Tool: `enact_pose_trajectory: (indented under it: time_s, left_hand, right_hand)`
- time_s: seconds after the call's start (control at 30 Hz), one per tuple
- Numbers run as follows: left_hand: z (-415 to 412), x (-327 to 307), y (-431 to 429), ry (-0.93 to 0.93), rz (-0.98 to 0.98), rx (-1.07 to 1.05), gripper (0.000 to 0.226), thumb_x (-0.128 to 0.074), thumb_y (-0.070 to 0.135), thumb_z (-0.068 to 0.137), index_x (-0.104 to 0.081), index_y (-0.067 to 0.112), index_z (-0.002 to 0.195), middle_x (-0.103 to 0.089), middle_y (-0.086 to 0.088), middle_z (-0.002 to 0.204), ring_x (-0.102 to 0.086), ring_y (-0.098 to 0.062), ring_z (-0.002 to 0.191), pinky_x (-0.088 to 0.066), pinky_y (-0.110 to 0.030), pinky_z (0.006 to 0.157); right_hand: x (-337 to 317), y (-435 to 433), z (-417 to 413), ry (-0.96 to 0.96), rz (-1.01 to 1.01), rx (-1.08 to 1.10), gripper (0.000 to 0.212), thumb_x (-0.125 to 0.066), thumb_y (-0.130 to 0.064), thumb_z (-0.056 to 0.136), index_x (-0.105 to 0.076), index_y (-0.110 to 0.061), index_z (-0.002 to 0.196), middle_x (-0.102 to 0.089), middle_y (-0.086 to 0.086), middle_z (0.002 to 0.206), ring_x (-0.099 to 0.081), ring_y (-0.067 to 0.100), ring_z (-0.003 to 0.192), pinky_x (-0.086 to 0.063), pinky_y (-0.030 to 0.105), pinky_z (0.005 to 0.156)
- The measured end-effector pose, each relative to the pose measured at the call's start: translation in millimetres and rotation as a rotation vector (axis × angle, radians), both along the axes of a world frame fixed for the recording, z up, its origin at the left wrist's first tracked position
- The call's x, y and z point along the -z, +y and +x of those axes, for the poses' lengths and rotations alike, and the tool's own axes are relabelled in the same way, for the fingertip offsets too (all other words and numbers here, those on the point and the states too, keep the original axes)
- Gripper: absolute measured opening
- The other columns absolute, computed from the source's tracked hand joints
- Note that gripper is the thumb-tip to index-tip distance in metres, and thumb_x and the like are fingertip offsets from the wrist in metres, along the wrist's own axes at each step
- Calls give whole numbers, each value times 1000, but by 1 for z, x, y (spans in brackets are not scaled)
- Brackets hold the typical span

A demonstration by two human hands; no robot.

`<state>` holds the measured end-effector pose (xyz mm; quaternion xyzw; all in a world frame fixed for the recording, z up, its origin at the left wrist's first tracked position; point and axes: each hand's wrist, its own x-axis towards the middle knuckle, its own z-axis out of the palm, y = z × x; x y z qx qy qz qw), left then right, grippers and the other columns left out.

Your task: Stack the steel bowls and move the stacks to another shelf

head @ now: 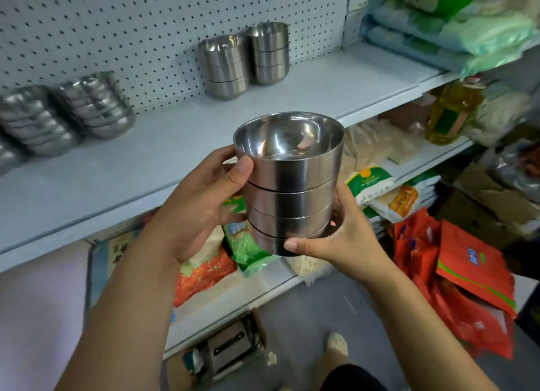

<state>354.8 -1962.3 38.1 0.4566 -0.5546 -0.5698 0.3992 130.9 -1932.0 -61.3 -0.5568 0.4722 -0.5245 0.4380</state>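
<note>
Spanning the top of the frame, a white pegboard panel [117, 25] backs a long pale shelf [131, 162] in a storeroom. Below it, a lower shelf [233, 291] carries packets of dry food, and red packets [467, 273] lie heaped at the right.

A person holds a stack of steel bowls [289, 191] in the air in front of the pale shelf's edge, above the lower shelf and touching neither. The stack is four bowls nested upright, with the top bowl's mouth open to the camera.

The left hand [201, 209] grips the upper part of the stack, its thumb pressed against the top bowl's side just under the rim and its fingers curled round the far side. The right hand [347, 238] cups the base, its thumb laid across the front of the lowest bowl and its fingers wrapped behind.

Against the panel, two rows of larger bowls [96, 104] lean at the left of the pale shelf. Two upright bowl stacks [225, 66] stand side by side near its middle, well apart from the held stack. A bottle of yellow oil [451, 112] stands on a shelf at the right, and a pale shoe [337, 344] shows on the floor.
</note>
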Motion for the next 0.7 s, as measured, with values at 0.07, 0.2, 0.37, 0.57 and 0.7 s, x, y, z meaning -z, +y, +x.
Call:
enact_pose_trajectory:
  time_s: [0.07,0.2,0.37,0.57,0.7]
  left_hand:
    - [-14,-4,-30,-14,-3,37,59,-69,52,79,-61,27,132,-68,-3,127,-64,-29,123,-55,-58,96]
    - [-39,-21,-92,-158,-134,64,47,-67,60,84,-64,39,125,-71,11,122,-67,-14,118,-53,-52,100]
    - [-78,-51,-170,-294,-401,-42,41,-70,53,72,-66,40,111,-74,26,101,-68,7,98,-56,-24,94]
    - [-127,-59,-259,-388,-619,-69,52,-78,41,78,-64,38,129,-70,9,119,-67,-5,110,-53,-39,103]
    - [-154,-54,-309,-508,-684,-95,34,-78,31,85,-71,35,118,-71,19,113,-65,5,105,-51,-29,100]
  right_hand:
    - [0,-26,-10,-10,-15,36,108,-102,-10,56,-43,-18,147,-69,3,133,-66,19,125,-54,49,105]
    - [-7,-88,-34,-2,-62,84,110,-102,-15,56,-42,-18,148,-67,4,136,-64,21,127,-52,54,107]
    - [-14,-171,-77,16,-113,96,113,-104,-22,53,-42,-24,148,-68,-4,134,-64,14,125,-53,48,107]
    - [-17,-269,-130,69,-159,135,116,-104,-38,48,-40,-35,145,-66,-8,132,-63,8,123,-56,39,103]
    - [-14,-323,-163,124,-147,130,117,-104,-40,47,-38,-42,144,-65,-15,129,-63,-1,118,-54,20,94]
